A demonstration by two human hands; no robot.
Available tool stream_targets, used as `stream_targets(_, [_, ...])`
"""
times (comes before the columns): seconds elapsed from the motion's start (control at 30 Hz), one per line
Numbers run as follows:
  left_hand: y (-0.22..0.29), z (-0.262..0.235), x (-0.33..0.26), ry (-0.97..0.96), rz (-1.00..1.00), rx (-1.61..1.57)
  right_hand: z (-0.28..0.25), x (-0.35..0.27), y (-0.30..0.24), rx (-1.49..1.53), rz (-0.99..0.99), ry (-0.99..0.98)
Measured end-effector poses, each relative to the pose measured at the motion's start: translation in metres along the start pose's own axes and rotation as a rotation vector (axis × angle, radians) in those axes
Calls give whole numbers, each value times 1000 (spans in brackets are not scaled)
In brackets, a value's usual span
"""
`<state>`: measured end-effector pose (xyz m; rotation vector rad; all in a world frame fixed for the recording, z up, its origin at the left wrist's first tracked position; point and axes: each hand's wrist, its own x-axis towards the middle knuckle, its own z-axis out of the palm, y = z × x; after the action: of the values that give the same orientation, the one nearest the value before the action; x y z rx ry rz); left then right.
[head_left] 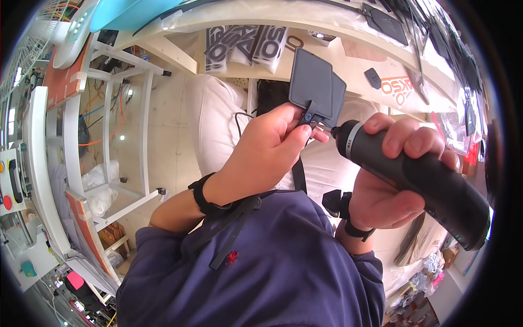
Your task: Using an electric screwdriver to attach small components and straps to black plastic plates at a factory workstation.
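A dark grey leather-like card holder with stitched edges is pinched between the thumb and fingers of my left hand. A short strap with a round metal stud hangs at its lower end, right by my thumb. In my right hand lies a black cylindrical electric screwdriver with a silver ring near its nose, my fingers wrapped round its body. Its tip points left at the strap end beside my left fingertips. Whether the tip touches the strap I cannot tell.
Ahead stands a pale wooden workbench with several printed plastic packets and a small dark leather piece on it. Dark straps and flat pieces lie at the far right. A white metal frame stands at the left.
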<state>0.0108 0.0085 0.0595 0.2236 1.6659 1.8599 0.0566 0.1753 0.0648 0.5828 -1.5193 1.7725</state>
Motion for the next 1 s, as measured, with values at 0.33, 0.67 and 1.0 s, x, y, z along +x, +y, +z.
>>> stream_targets(0.33, [-7,-3,3,66,5,212,0,-3,1,-101,-21,-69])
stream_targets(0.67, [-28,4,7,184,267,287,4,-9,2,-66,-14,-98])
stream_targets(1.0, [-25,3,4,109,152,254,8,-15,8,-72,-76,-62])
